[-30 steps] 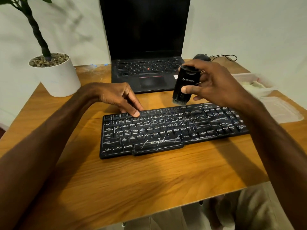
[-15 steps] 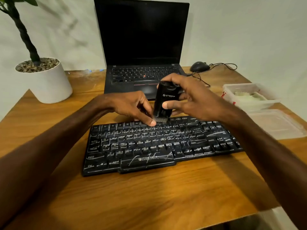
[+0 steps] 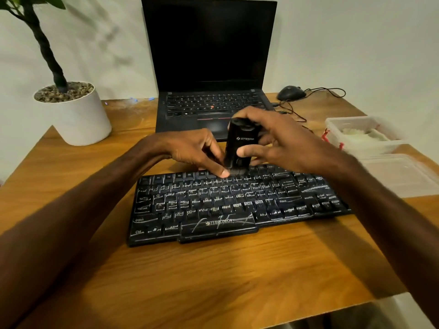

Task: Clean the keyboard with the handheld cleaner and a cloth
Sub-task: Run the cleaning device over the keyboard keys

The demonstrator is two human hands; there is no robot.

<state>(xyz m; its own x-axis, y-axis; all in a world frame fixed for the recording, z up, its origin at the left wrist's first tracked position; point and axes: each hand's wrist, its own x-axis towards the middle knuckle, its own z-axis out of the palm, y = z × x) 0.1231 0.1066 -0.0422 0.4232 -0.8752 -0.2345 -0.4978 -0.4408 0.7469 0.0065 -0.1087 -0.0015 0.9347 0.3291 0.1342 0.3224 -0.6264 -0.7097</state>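
Note:
A black keyboard [image 3: 232, 205] with white streaks on its keys lies across the middle of the wooden table [image 3: 213, 281]. My right hand [image 3: 278, 141] grips a black handheld cleaner [image 3: 238, 144] upright, its brush end down on the keyboard's top row near the middle. My left hand [image 3: 197, 150] rests on the keyboard's back edge just left of the cleaner, fingertips pressing on the top row of keys. A pale cloth [image 3: 358, 136] lies inside the clear tub at the right.
An open black laptop [image 3: 209, 67] stands behind the keyboard. A white plant pot [image 3: 73, 115] sits at the back left. A mouse [image 3: 291, 92] with its cable lies back right. A clear plastic tub [image 3: 332, 129] and its lid [image 3: 401, 174] lie at the right edge.
My right hand has carried the cleaner leftward and down onto the keyboard's top row, next to my left hand. The camera view has shifted; the keyboard itself appears not to have moved.

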